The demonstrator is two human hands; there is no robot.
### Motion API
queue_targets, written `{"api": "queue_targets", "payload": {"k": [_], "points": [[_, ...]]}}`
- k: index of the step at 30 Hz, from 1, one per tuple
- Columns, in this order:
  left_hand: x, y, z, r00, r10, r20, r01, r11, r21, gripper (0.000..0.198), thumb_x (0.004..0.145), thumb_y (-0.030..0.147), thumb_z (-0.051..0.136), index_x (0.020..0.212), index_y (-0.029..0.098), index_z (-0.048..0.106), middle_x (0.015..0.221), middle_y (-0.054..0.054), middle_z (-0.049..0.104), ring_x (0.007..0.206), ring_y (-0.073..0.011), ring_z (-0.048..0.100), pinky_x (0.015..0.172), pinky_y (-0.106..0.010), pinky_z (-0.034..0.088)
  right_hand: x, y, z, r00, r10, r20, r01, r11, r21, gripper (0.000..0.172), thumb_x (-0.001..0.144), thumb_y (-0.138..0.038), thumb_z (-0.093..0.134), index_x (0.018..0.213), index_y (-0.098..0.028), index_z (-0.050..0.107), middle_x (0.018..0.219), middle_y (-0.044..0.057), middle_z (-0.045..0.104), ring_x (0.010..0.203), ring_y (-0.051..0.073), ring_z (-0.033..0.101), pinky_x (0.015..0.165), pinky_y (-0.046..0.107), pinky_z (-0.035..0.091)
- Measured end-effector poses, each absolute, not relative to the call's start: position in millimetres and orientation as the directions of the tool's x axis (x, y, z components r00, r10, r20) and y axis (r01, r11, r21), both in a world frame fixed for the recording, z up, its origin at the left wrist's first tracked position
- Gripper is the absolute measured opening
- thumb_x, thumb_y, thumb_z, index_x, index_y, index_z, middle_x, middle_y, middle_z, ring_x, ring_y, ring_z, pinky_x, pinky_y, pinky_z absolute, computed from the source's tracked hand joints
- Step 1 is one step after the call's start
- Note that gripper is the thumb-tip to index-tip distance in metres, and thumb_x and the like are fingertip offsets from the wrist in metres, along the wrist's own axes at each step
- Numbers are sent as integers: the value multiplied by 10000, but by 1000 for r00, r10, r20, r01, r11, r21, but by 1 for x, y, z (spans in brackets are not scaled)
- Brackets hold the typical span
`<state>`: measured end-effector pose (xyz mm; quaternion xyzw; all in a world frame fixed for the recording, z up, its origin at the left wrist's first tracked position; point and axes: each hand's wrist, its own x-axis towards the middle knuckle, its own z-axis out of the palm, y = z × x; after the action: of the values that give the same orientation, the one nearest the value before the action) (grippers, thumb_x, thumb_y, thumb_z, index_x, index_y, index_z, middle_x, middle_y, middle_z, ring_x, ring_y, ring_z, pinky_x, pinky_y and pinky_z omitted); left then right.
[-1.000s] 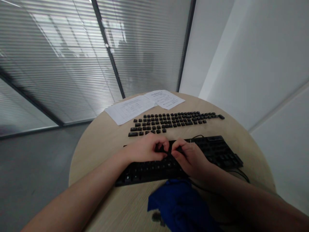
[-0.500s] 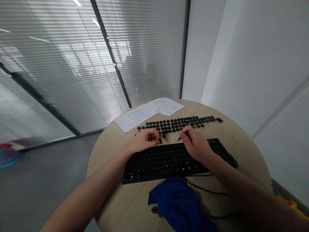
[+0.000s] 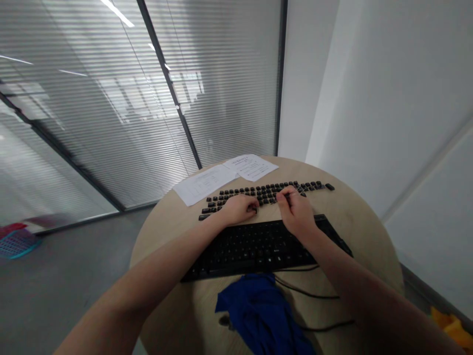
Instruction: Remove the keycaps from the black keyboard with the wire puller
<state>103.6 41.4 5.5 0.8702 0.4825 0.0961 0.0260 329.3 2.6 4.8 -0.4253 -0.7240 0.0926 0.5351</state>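
My left hand (image 3: pixel 241 209) is over the near side of the rows of loose black keycaps (image 3: pixel 271 188), its fingers curled and pinched on a small dark keycap (image 3: pixel 254 211). To its right, my right hand (image 3: pixel 298 211) is closed around a slim dark tool, mostly hidden by the fingers; thin wire-like strands (image 3: pixel 300 189) show above the knuckles. Below both hands lies a black keyboard (image 3: pixel 254 241), its right part crossed by my right wrist and its left end by my left forearm.
A round wooden table (image 3: pixel 364 236) carries everything. Printed papers (image 3: pixel 207 183) lie at its far left edge. A blue cloth (image 3: pixel 258 310) and black cables (image 3: pixel 314 295) are near me. Glass with blinds (image 3: pixel 236 98) stands behind; a basket (image 3: pixel 18 242) sits on the floor at left.
My left hand has moved right and slightly up, uncovering keycaps at the left. My right hand has shifted a little upward, and the dark tip that pointed left no longer shows clearly.
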Motion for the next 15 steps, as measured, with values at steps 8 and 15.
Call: {"api": "queue_targets", "payload": {"k": [8, 15], "points": [[93, 49, 1, 522, 844, 124, 842, -533, 86, 229, 848, 240, 647, 1041, 218, 769, 986, -58, 791, 916, -261, 705, 835, -372, 533, 329, 1, 7, -107, 715, 691, 501, 639, -584, 280, 1019, -449, 479, 862, -237, 573, 549, -23, 524, 510, 185, 533, 569, 308, 360], [93, 51, 2, 545, 830, 121, 832, -553, 43, 197, 838, 234, 638, 969, 230, 785, 947, -48, 783, 925, -234, 687, 852, -349, 525, 330, 4, 5, -110, 711, 695, 514, 639, -572, 278, 1020, -437, 477, 863, -233, 581, 563, -16, 546, 514, 179, 533, 571, 306, 363]]}}
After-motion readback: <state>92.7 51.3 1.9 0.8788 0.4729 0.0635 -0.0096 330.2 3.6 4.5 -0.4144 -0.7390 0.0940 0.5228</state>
